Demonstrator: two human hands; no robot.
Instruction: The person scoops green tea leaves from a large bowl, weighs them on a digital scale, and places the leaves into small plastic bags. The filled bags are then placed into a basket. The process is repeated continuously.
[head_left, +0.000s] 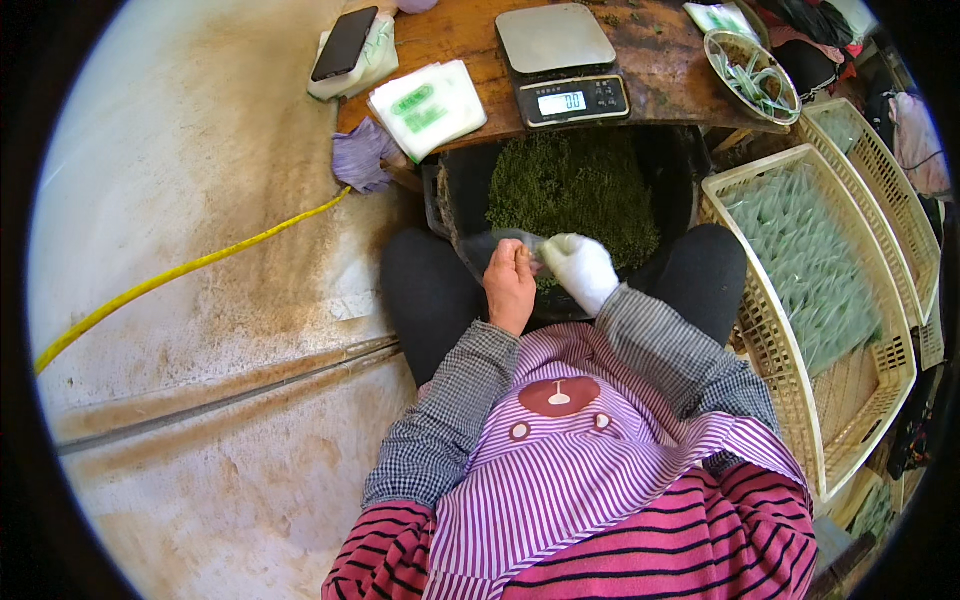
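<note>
Both my hands meet over a black tub (442, 202) between my knees. My bare left hand (511, 285) pinches a clear plastic bag (480, 246), which sticks out to its left. My right hand (581, 271), in a white glove, has its fingertips closed at the bag's other end, close to the left fingers; that spot is slightly blurred. Beneath and beyond them, a heap of small green sprigs or buds (574, 195) fills the middle of the tub. Whether the bag holds anything is hard to see.
A wooden table (450, 34) bears a digital scale (555, 41), printed plastic bags (427, 109), a phone (345, 45) and a bowl of ties (754, 79). A plastic crate (855, 420) of filled bags (802, 255) stands right. A yellow hose (195, 262) crosses the floor left.
</note>
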